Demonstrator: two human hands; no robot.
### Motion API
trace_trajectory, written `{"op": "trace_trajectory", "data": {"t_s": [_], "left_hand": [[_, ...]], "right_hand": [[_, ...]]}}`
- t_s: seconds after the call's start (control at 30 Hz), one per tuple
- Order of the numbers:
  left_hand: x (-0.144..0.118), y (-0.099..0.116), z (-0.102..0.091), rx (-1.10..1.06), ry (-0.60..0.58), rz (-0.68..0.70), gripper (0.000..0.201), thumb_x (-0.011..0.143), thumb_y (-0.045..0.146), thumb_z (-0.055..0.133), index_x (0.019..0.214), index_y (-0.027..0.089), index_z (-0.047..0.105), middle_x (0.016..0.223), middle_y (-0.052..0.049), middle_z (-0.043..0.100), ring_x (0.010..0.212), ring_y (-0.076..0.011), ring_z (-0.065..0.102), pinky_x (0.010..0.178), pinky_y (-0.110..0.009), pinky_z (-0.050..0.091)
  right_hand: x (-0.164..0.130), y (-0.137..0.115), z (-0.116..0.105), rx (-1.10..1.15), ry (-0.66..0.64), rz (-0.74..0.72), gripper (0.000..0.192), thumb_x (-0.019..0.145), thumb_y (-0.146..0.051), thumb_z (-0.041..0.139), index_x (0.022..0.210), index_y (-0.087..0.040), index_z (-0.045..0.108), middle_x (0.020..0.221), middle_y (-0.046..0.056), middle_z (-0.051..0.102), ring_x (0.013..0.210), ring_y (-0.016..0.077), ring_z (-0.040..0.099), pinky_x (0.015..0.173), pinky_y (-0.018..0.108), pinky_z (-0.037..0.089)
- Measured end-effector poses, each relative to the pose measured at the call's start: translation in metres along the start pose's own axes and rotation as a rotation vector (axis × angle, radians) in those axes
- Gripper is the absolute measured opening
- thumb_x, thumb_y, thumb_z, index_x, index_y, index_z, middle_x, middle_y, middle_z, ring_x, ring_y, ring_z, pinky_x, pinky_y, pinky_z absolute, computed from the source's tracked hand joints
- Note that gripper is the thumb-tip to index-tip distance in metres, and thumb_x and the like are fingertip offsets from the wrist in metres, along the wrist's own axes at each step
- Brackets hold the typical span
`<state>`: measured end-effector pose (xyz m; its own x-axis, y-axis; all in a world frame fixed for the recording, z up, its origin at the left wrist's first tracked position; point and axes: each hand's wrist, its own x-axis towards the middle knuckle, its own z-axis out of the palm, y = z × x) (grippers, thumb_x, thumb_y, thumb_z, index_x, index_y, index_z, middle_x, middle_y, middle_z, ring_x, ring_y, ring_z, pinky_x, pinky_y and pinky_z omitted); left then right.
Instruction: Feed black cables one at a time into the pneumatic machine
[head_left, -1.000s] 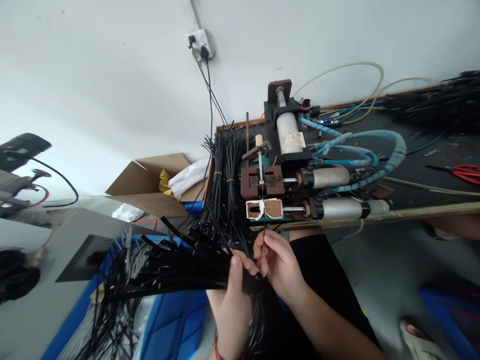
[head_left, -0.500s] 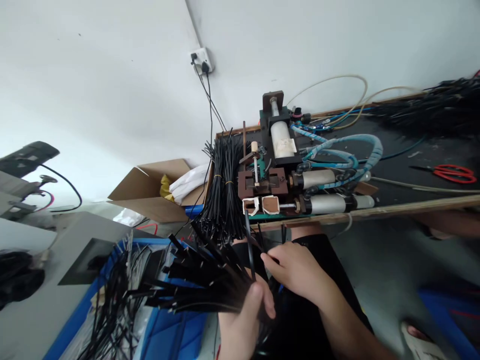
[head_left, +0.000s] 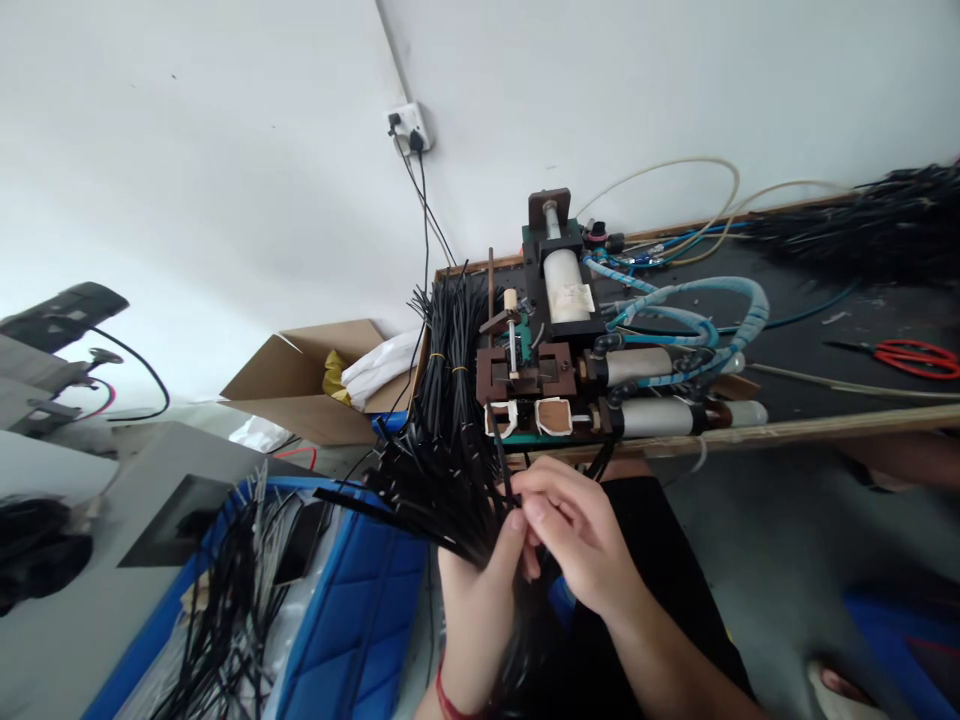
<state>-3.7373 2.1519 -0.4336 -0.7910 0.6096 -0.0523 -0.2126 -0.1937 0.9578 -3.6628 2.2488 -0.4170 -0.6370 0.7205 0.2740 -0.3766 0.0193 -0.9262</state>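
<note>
Just off the front edge of the bench [head_left: 787,350], the left hand [head_left: 480,595] clasps one bunch of black cables [head_left: 435,490], the right hand [head_left: 577,530] pinches one strand [head_left: 501,455], and two banded bundles [head_left: 436,390] lie along the left edge.

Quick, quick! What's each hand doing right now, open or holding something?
Left hand: closed, holding a bundle of black wires.
Right hand: fingers closed, seemingly pinching one black strand.

One head-worn cam, looking forward and down from above the grip, pretty close to the left hand [head_left: 482,585] and right hand [head_left: 579,535] but catching the wall [head_left: 262,200] beyond it.
</note>
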Motion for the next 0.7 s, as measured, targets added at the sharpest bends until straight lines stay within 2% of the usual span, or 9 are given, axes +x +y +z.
{"op": "trace_trajectory", "data": {"t_s": [0.13, 0.23, 0.3, 0.43, 0.7], "left_hand": [[0.005, -0.004, 0.004, 0.014, 0.007, -0.014, 0.029, 0.085, 0.040, 0.089, 0.099, 0.016, 0.082, 0.076, -0.004, 0.075, 0.061, -0.0169, 0.067, 0.060, -0.026, 0.056], [0.008, -0.002, 0.005, -0.018, 0.037, 0.042, 0.026, 0.088, 0.040, 0.087, 0.101, 0.017, 0.081, 0.095, -0.007, 0.079, 0.085, -0.0208, 0.075, 0.080, -0.028, 0.062], [0.009, 0.000, 0.005, -0.052, 0.092, 0.063, 0.026, 0.087, 0.041, 0.088, 0.096, 0.018, 0.080, 0.097, -0.006, 0.079, 0.094, -0.0219, 0.075, 0.088, -0.030, 0.061], [0.010, 0.004, 0.001, -0.063, 0.135, 0.074, 0.029, 0.083, 0.044, 0.090, 0.086, 0.017, 0.079, 0.087, -0.005, 0.077, 0.088, -0.0202, 0.074, 0.087, -0.028, 0.061], [0.012, 0.009, 0.003, -0.072, 0.161, 0.078, 0.031, 0.079, 0.045, 0.093, 0.084, 0.017, 0.080, 0.083, -0.004, 0.075, 0.082, -0.0191, 0.074, 0.080, -0.026, 0.062]], "right_hand": [[0.005, 0.006, 0.010, 0.162, 0.101, 0.135, 0.020, 0.095, -0.037, 0.078, 0.084, -0.020, 0.077, 0.079, 0.000, 0.059, 0.046, 0.0082, 0.048, 0.037, 0.023, 0.035], [0.013, 0.017, 0.014, 0.331, 0.194, 0.209, 0.022, 0.093, -0.039, 0.078, 0.082, -0.020, 0.075, 0.072, -0.002, 0.062, 0.044, 0.0055, 0.039, 0.042, 0.021, 0.035], [0.017, 0.024, 0.015, 0.414, 0.222, 0.223, 0.023, 0.090, -0.038, 0.079, 0.080, -0.018, 0.076, 0.072, -0.001, 0.066, 0.044, 0.0041, 0.036, 0.046, 0.021, 0.035], [0.020, 0.031, 0.018, 0.539, 0.229, 0.295, 0.026, 0.086, -0.041, 0.082, 0.079, -0.017, 0.074, 0.078, 0.002, 0.072, 0.043, 0.0040, 0.038, 0.045, 0.020, 0.033], [0.026, 0.035, 0.020, 0.614, 0.203, 0.349, 0.027, 0.083, -0.041, 0.085, 0.077, -0.016, 0.075, 0.072, 0.000, 0.070, 0.043, 0.0039, 0.037, 0.046, 0.020, 0.037]]}}
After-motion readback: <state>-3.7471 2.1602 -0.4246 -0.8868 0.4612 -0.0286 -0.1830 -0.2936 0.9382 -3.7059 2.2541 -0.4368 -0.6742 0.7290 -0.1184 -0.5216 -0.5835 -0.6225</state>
